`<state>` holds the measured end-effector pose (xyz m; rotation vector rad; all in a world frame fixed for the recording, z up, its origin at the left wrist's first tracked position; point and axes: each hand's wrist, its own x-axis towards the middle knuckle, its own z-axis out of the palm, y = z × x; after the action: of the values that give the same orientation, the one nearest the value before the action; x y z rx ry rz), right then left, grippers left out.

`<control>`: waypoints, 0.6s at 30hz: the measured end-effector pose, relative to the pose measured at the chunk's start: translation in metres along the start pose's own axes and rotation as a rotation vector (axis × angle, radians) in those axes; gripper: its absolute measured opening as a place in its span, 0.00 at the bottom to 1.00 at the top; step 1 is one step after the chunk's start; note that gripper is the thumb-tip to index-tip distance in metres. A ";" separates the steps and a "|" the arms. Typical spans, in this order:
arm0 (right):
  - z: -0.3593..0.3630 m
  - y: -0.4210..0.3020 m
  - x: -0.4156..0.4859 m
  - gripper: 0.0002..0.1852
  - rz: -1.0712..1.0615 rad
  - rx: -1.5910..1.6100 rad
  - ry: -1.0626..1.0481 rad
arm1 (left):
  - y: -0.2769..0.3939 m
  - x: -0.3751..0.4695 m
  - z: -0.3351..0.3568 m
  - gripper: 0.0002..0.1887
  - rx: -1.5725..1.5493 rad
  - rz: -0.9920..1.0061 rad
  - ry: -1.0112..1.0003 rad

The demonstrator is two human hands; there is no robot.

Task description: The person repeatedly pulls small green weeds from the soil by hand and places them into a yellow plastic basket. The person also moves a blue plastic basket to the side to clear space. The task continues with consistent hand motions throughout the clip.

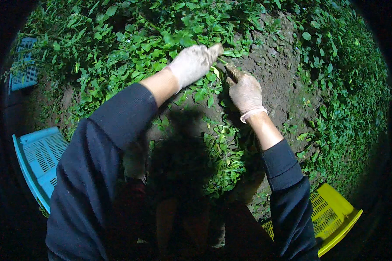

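Observation:
Both my hands wear thin, pale gloves soiled with earth. My left hand is over low leafy green plants at the top centre, its soiled fingers bent at the edge of bare soil. Just right of it and lower, my right hand points its fingers up towards a thin green stem between the hands. Whether either hand grips the stem or something else, I cannot tell. Loose leafy plants lie in a bunch on the ground below my right hand, partly in shadow.
A blue slotted plastic crate stands at the left, another blue crate at the upper left. A yellow plastic crate is at the lower right. Crumbly soil runs beside dense greenery on the right.

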<state>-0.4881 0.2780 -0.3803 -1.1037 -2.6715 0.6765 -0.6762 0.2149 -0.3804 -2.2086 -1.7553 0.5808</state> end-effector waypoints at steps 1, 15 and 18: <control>0.002 -0.001 0.002 0.21 -0.003 -0.016 0.014 | -0.007 0.011 0.006 0.26 -0.020 -0.079 0.035; 0.016 0.010 0.012 0.25 -0.173 -0.019 0.094 | -0.010 0.014 0.037 0.07 -0.236 -0.323 0.071; 0.020 0.013 0.017 0.22 -0.010 0.020 -0.004 | -0.010 0.013 0.036 0.07 -0.279 -0.335 0.146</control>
<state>-0.4980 0.2911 -0.4045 -1.0843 -2.6658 0.7023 -0.6988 0.2287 -0.4098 -1.9896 -2.1672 0.1018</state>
